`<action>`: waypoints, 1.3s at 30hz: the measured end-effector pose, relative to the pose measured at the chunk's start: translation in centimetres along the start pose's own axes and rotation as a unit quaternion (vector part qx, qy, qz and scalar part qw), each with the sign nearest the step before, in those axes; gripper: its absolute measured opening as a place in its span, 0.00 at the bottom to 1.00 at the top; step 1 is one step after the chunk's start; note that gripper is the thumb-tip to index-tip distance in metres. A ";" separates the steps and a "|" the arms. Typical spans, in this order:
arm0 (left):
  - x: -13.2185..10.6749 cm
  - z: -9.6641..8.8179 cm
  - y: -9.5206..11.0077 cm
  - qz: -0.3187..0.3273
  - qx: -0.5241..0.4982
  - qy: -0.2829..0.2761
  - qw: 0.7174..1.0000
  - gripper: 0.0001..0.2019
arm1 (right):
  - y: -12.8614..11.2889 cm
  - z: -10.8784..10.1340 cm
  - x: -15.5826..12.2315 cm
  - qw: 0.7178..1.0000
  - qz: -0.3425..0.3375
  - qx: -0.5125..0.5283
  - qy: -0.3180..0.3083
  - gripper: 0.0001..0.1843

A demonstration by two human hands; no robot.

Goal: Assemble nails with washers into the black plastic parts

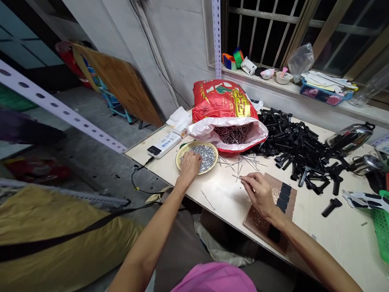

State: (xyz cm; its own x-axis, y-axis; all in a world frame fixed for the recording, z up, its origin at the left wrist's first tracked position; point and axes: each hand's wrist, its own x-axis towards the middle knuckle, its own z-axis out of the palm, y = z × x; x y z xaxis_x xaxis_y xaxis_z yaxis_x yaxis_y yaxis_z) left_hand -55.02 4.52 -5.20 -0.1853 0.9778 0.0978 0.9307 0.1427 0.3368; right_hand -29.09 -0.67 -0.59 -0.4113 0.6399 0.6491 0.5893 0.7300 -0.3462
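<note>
My left hand [190,163] reaches into a yellowish plate [179,153] of small shiny metal pieces [207,156], which look like nuts or washers. Its fingers are drawn together, and their tips are partly hidden, so what they pinch cannot be made out. Over the table, my right hand [258,190] pinches a thin metal rod [236,177], its end pointing left. More such rods [251,162] lie scattered beyond it, and one lone rod [208,200] rests near the front edge. Below my right forearm lies a brown board [253,219] with dark rectangular patches.
Behind the plate a red bag [212,99] gapes open, full of thin rods. Right of it spreads a heap of black plastic parts [298,138]. A white power bank [165,144] with a cable sits left. Metal kettles [349,138] and a green basket [381,231] stand right.
</note>
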 end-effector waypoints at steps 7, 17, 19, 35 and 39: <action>0.4 0.7 -0.3 -0.028 -0.080 0.039 0.996 0.09 | -0.5 0.0 1.0 0.992 0.093 0.082 -0.027 0.10; -1.8 -2.2 4.0 -0.112 -0.622 -0.032 0.775 0.15 | -2.1 1.8 3.1 0.991 0.098 0.081 -0.051 0.12; -3.1 -2.1 5.9 -0.100 -0.663 -0.030 0.741 0.18 | -2.4 2.1 3.2 0.991 0.102 0.053 -0.064 0.12; -5.6 -1.7 10.6 -0.094 -0.713 -0.018 0.694 0.15 | -1.6 0.1 1.0 0.985 0.125 -0.096 -0.071 0.11; -5.6 -1.4 10.8 -0.097 -0.719 -0.050 0.686 0.17 | -1.5 0.0 0.4 0.982 0.126 -0.127 -0.064 0.10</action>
State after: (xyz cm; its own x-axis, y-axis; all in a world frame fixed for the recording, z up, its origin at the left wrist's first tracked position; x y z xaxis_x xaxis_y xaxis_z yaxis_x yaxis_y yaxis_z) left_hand -44.42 0.34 -0.78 -0.1722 0.9777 -0.1205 -0.3951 0.0435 0.9176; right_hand -30.10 -1.52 0.18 -0.3044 0.8299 0.4676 0.8314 0.4710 -0.2947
